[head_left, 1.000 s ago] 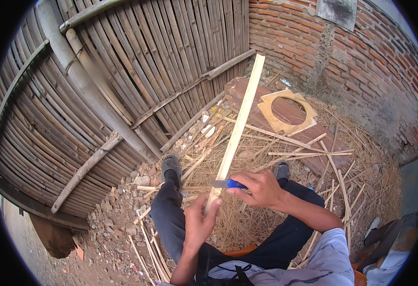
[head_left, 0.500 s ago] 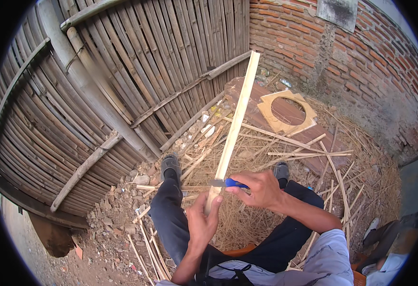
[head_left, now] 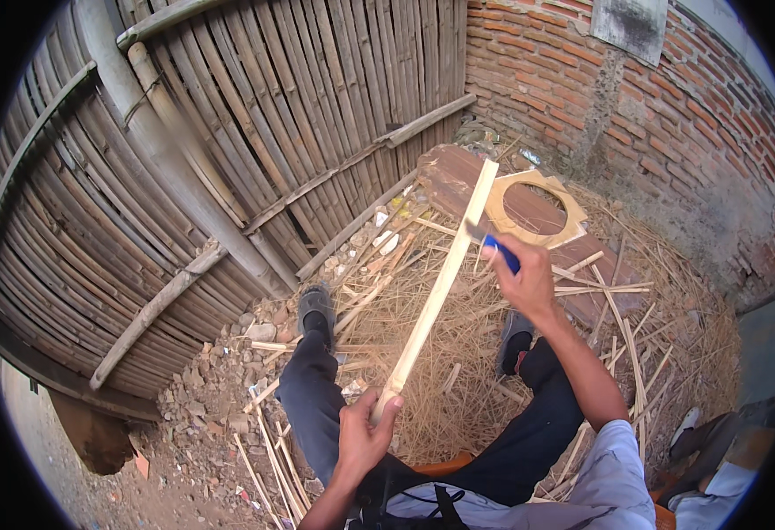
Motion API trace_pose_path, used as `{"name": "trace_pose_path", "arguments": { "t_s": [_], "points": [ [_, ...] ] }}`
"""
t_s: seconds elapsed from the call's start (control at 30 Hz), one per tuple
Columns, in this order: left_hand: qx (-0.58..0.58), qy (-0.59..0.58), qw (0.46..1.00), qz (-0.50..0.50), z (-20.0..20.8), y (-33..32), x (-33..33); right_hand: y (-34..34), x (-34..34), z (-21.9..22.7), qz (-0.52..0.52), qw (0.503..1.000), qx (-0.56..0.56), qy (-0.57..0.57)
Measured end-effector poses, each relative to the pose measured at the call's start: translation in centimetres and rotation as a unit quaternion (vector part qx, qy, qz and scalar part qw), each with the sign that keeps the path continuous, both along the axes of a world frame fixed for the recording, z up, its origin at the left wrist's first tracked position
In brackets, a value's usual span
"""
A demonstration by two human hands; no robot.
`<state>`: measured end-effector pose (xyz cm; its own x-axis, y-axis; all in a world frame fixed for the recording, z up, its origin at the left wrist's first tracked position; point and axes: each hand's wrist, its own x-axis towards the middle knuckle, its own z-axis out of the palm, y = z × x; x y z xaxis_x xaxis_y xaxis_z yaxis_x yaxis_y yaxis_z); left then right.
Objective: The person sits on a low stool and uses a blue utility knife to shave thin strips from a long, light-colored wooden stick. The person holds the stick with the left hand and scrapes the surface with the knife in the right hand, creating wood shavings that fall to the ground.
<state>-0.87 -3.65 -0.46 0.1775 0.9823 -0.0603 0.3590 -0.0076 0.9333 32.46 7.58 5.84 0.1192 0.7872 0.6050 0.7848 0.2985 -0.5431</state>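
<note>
My left hand is closed round the near end of a long, pale bamboo strip, which slopes up and away to the right. A knife with a blue handle is gripped in my right hand. Its grey blade lies against the strip's upper part, toward the far end. A thin shaving seems to hang beside the blade. Between my feet, under the strip, spreads a heap of fine shavings.
Beyond lies a brown board carrying a tan panel with a round hole. Cut strips litter the ground at right, others at lower left. A bamboo fence and brick wall meet behind. Another person's leg shows at right.
My right hand and the knife have slid from near my left hand up toward the strip's far end. That end has dropped lower, and my right foot has shifted.
</note>
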Motion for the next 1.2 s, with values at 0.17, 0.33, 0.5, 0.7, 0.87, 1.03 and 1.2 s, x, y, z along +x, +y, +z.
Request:
{"name": "trace_pose_path", "arguments": {
  "t_s": [0.17,0.33,0.5,0.7,0.87,1.03,1.2],
  "points": [
    [-0.005,0.038,0.999,-0.037,-0.7,-1.4,-2.9,3.4,8.7,-0.7,-0.102,0.992,-0.017,0.072],
    [-0.035,-0.024,0.999,-0.018,-3.4,-0.5,-4.3,1.5,3.5,-2.4,0.023,0.976,-0.176,0.129],
    [-0.106,-0.179,0.978,-0.01,-1.8,1.4,-1.6,-1.3,-2.0,-1.4,0.218,0.91,-0.253,0.246],
    [-0.129,-0.171,0.972,-0.092,0.1,2.3,1.0,-2.6,-5.2,-2.2,0.276,0.882,-0.239,0.298],
    [-0.136,-0.173,0.969,-0.115,0.4,2.5,1.6,-2.8,-5.8,-2.2,0.246,0.881,-0.231,0.332],
    [-0.078,-0.16,0.982,-0.067,1.1,2.3,3.2,-2.1,-5.2,-2.8,0.237,0.877,-0.238,0.345],
    [-0.057,-0.214,0.974,-0.047,0.2,2.6,4.1,-2.0,-5.4,-2.9,0.245,0.876,-0.226,0.348]
  ]
}}
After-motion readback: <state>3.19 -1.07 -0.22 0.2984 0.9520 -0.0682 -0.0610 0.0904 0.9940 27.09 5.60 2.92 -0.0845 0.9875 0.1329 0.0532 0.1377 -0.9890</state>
